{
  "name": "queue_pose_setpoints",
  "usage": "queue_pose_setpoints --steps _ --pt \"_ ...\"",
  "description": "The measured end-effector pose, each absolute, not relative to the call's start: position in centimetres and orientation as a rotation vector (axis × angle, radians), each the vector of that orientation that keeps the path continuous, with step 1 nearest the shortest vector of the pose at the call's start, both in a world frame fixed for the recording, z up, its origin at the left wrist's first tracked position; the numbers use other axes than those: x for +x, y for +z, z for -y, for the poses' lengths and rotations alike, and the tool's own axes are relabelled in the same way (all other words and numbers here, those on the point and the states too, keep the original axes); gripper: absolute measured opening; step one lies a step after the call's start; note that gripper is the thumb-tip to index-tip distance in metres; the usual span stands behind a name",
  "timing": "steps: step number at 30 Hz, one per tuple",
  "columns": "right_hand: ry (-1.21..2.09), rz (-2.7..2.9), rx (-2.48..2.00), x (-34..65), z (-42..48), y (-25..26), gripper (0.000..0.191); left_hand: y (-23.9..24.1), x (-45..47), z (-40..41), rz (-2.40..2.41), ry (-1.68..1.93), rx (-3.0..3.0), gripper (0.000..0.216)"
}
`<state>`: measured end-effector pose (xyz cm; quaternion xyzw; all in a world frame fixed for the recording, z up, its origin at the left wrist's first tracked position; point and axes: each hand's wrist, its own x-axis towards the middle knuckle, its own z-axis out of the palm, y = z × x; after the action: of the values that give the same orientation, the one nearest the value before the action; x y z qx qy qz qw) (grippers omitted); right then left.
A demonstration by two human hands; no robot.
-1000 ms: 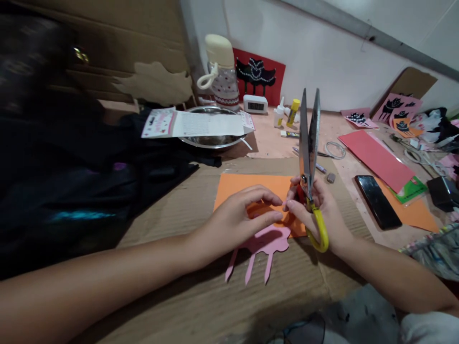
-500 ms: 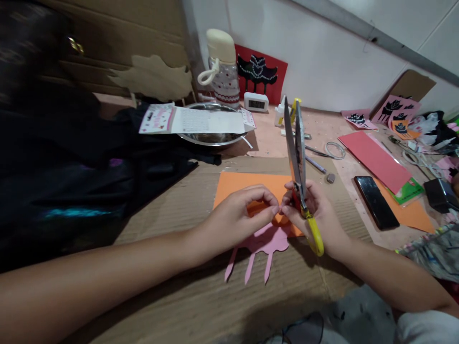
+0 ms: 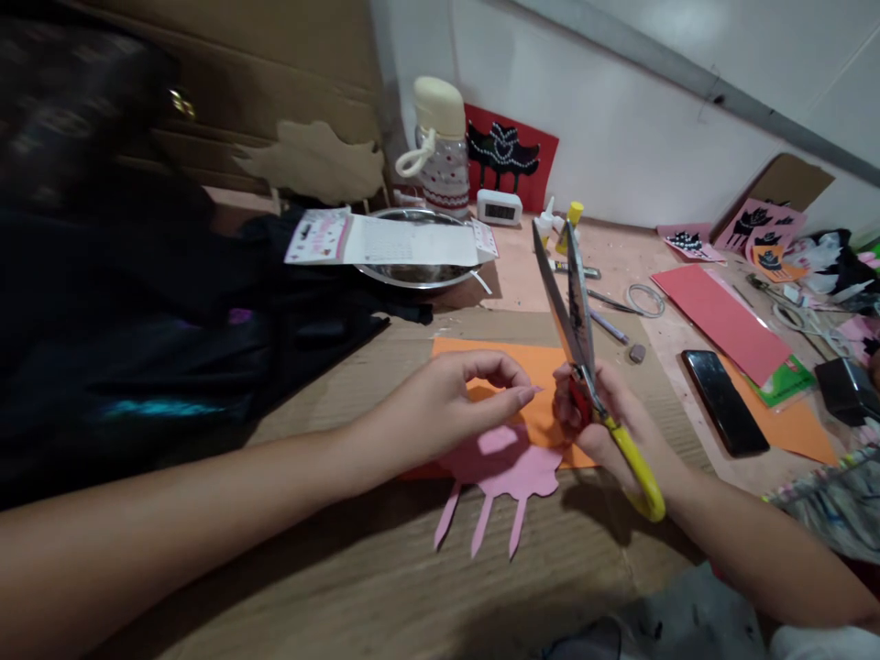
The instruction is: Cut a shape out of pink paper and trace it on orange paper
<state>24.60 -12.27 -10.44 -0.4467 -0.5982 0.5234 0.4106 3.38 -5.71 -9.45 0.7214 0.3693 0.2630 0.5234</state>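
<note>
My right hand grips a pair of scissors with yellow and red handles, the blades pointing up and slightly apart. My left hand pinches a tiny pink scrap of paper between thumb and index finger. Beneath it lies a pink paper cutout with a wavy body and three pointed legs, partly over an orange sheet on the cardboard. A gap separates the two hands.
Behind stand a metal bowl under a paper strip, a bottle, a small digital clock and glue bottles. On the right are a phone, a red sheet and tweezers. Dark cloth covers the left.
My hands have moved apart; they met at the fingertips before. The right hand with the scissors has shifted right and the scissors tilt more. The pink scrap now shows in my left fingertips.
</note>
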Motion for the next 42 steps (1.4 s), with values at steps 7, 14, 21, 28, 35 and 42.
queue_pose_setpoints --steps 7,14,21,28,35,42 --pt "1.247 1.684 -1.195 25.9 12.2 -10.1 0.049 -6.8 1.5 4.8 -0.854 0.634 1.862 0.025" --pt "1.263 1.753 -1.220 26.6 12.5 -11.1 0.046 -4.8 0.3 4.5 -0.879 0.754 1.982 0.021" --pt "1.308 1.770 -1.268 26.6 13.0 -11.1 0.046 -4.3 0.0 4.4 -0.884 0.788 1.984 0.020" --pt "1.240 1.763 -1.380 26.4 13.2 -11.0 0.046 -4.2 0.0 4.3 -0.906 0.763 2.001 0.022" --pt "1.208 1.790 -1.354 26.3 13.2 -11.1 0.046 -4.3 0.3 4.4 -0.910 0.775 1.927 0.021" --pt "1.194 1.790 -1.380 26.2 13.2 -11.1 0.050 -4.5 0.5 4.5 -0.921 0.785 1.903 0.019"
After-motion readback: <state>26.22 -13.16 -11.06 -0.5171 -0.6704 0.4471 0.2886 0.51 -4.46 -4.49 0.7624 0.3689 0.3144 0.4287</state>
